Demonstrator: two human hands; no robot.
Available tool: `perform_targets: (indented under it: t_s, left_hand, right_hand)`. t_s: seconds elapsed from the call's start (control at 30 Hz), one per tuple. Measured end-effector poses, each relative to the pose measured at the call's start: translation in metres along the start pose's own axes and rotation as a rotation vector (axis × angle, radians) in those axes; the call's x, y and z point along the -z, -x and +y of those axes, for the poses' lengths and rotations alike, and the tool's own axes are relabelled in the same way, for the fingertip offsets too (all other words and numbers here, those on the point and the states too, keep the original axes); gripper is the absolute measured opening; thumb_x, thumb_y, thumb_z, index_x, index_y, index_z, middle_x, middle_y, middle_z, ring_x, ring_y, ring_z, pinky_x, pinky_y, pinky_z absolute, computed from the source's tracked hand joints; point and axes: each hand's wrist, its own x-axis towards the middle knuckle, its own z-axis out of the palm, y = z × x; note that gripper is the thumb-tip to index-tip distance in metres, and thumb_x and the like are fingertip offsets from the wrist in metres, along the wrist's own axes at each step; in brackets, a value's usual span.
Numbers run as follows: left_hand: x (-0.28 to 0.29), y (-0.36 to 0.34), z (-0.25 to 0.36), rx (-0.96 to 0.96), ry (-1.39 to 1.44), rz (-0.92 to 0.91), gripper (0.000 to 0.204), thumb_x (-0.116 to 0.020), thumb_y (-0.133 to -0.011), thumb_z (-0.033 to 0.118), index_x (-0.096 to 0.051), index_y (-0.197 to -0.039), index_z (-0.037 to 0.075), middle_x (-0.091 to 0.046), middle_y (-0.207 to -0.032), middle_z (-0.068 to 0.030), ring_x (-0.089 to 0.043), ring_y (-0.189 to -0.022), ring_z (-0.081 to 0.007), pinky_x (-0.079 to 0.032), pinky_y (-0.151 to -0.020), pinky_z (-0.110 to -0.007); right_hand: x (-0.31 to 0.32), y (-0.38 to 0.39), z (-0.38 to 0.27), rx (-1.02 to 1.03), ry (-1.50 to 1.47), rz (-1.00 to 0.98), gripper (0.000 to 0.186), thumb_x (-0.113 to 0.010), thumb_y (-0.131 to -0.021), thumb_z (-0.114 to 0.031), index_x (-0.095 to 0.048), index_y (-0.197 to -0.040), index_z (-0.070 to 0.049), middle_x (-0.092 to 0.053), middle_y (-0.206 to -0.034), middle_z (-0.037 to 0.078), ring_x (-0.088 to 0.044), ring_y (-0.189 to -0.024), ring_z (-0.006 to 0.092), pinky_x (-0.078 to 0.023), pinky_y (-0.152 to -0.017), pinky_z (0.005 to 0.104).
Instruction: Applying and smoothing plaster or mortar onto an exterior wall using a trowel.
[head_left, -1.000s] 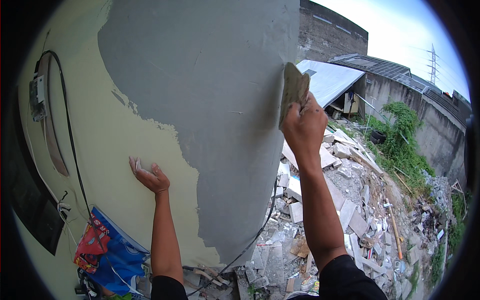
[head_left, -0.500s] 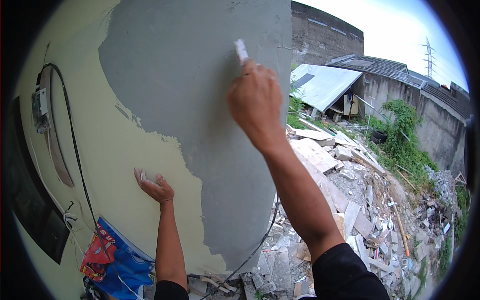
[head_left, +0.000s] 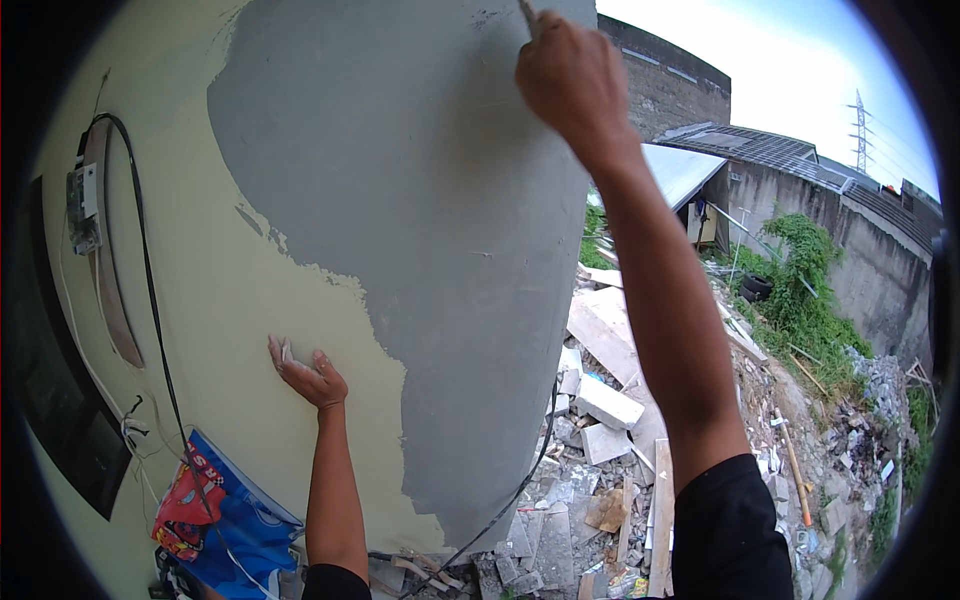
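My right hand (head_left: 575,80) is raised to the top of the grey coated area (head_left: 350,180) near the wall's right edge, its fingers wrapped round a flat putty knife (head_left: 530,20) that is mostly hidden behind them. My left hand (head_left: 306,372) rests against the pale green, uncoated part of the wall (head_left: 280,300), fingers apart and smeared with white. The border between grey coat and green paint is ragged.
At left are a dark window (head_left: 55,350), a switch box (head_left: 84,205) with dangling cables and a blue-and-red printed cloth (head_left: 230,540). Right of the wall lie broken slabs and rubble (head_left: 605,400), weeds (head_left: 805,260), a sheet-roofed shed and a concrete wall (head_left: 860,290).
My right hand has swept from the wall's right edge leftward and then up and right to the top with the putty knife. My left hand has hardly moved.
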Motion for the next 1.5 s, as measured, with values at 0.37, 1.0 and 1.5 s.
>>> perform_targets:
  t_s: [0.37,1.0,1.5]
  left_hand:
    - [-0.001,-0.005,0.000,-0.012,0.041,0.016,0.052,-0.048,-0.093,0.032,-0.045,-0.124,-0.009,-0.040,-0.140,-0.0340,-0.039,-0.132,-0.0468,-0.030,-0.109,-0.053]
    - [-0.010,-0.003,0.003,-0.031,0.052,0.030,0.051,-0.048,-0.094,0.033,-0.044,-0.123,-0.009,-0.040,-0.140,-0.0338,-0.039,-0.131,-0.0475,-0.031,-0.108,-0.053]
    - [0.016,-0.002,-0.005,-0.031,0.006,-0.044,0.047,-0.047,-0.097,0.028,-0.045,-0.126,-0.009,-0.042,-0.139,-0.0287,-0.042,-0.129,-0.0419,-0.033,-0.109,-0.048]
  right_hand:
    - [-0.010,0.071,0.073,0.353,0.145,-0.101,0.031,-0.061,-0.088,-0.008,-0.063,-0.119,-0.004,-0.069,-0.100,0.016,-0.063,-0.088,0.0276,-0.054,-0.078,0.0396]
    - [0.006,0.191,0.008,-0.042,0.004,-0.145,0.035,-0.056,-0.081,-0.003,-0.059,-0.116,0.004,-0.064,-0.096,0.021,-0.058,-0.087,0.0351,-0.050,-0.076,0.0431]
    - [0.177,0.535,-0.018,-1.437,-0.838,-0.833,0.015,-0.056,-0.082,-0.006,-0.064,-0.087,0.005,-0.062,-0.068,0.009,-0.057,-0.062,0.0147,-0.045,-0.058,0.0342]
